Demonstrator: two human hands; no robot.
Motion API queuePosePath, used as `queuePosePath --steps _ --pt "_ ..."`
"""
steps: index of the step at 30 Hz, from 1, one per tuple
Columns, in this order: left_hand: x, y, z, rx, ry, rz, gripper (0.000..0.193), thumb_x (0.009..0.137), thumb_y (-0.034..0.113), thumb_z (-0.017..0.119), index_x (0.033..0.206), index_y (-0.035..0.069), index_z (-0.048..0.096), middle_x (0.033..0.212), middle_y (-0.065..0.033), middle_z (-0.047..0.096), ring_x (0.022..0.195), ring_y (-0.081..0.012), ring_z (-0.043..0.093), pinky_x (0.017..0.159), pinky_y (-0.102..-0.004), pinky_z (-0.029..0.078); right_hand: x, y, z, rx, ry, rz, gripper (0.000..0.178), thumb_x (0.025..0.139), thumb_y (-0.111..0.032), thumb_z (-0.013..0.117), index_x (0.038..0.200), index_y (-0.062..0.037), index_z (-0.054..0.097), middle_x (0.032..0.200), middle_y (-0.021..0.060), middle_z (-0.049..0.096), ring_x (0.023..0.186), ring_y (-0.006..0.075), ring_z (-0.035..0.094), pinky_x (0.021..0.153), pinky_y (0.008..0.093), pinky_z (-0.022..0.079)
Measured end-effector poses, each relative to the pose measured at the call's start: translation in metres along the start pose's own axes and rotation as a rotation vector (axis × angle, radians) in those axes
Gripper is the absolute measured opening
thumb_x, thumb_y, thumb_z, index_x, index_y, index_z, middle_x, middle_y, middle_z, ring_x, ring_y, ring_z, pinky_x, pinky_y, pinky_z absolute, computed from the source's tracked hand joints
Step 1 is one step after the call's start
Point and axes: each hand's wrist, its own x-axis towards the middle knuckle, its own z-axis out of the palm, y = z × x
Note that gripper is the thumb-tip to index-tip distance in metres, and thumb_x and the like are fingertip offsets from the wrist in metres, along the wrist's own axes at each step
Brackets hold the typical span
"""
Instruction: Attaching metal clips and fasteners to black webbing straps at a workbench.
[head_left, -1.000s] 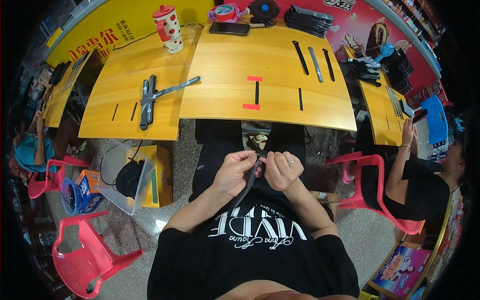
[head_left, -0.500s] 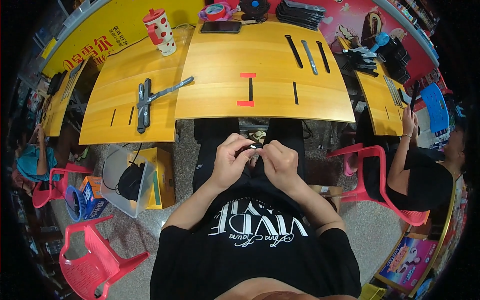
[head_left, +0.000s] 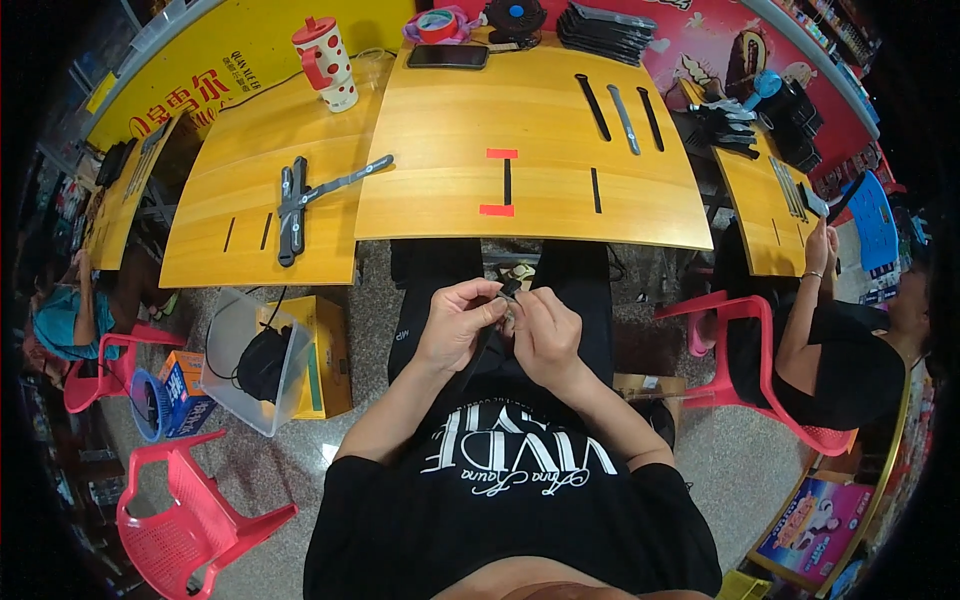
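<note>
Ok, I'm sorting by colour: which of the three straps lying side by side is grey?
The middle strap; the left strap and right strap flanking it are both black.

Bright light covers the yellow wooden tabletop (head_left: pixel 440 150) at twelve o'clock; glare spots the speckled floor (head_left: pixel 330 452) between seven and eight. Fisheye distortion curves the margins, black at three and nine.

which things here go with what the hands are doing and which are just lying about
Probably in use:
- dark strap, in left hand and right hand
- crossed straps
- three laid-out straps

Probably just lying about:
- phone
- spotted tumbler
- tape roll
</note>
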Motion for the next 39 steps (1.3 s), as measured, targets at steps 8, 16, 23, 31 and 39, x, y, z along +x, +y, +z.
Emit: queuePosePath --steps 8,16,23,31,39 --pt "0.005 0.007 -0.011 -0.247 -0.227 -0.326 0.021 0.092 0.015 0.058 0.107 0.000 0.061 0.089 -0.0065 0.067 0.076 -0.0131 0.064 0.067 -0.0249 0.051 0.020 0.030 -0.015 0.329 -0.353 0.064 0.016 0.076 -0.006 0.069 0.081 -0.0036 0.054 0.072 0.0119 0.056 0.061 0.0307 0.060 0.049 0.0373 0.046" --pt "0.010 0.004 -0.011 -0.186 -0.138 -0.418 0.018 0.093 0.018 0.058 0.092 0.002 0.065 0.078 -0.0079 0.067 0.064 -0.0149 0.063 0.059 -0.0244 0.049 0.035 0.032 -0.021 -0.033 -0.532 -0.274 0.017 0.076 -0.015 0.064 0.079 -0.0030 0.052 0.072 0.0114 0.054 0.061 0.0290 0.060 0.051 0.0370 0.049" --pt "-0.001 -0.012 -0.007 -0.225 0.043 -0.276 0.017 0.092 0.015 0.059 0.089 -0.001 0.066 0.078 -0.0071 0.066 0.065 -0.0140 0.063 0.061 -0.0257 0.050 0.030 0.017 -0.015 -0.218 -0.466 -0.543 0.017 0.068 -0.017 0.062 0.072 -0.0056 0.050 0.065 0.0059 0.048 0.054 0.0188 0.056 0.042 0.0308 0.042" --pt "0.002 -0.003 -0.028 -0.329 0.291 -0.222 0.029 0.094 0.027 0.057 0.092 -0.002 0.064 0.078 -0.0046 0.061 0.064 -0.0136 0.058 0.062 -0.0264 0.049 -0.007 -0.006 -0.002 -0.074 -0.463 -0.550 0.011 0.069 -0.014 0.057 0.068 -0.0064 0.049 0.063 0.0057 0.045 0.050 0.0176 0.053 0.040 0.0312 0.042" --pt "0.003 -0.008 -0.020 0.034 0.121 -0.140 0.019 0.094 0.017 0.056 0.103 0.002 0.063 0.081 -0.0010 0.062 0.066 -0.0080 0.057 0.058 -0.0248 0.050 0.010 0.004 -0.005 -0.190 -0.470 -0.341 0.011 0.076 -0.013 0.059 0.072 -0.0072 0.050 0.067 0.0067 0.050 0.056 0.0196 0.057 0.045 0.0302 0.045"
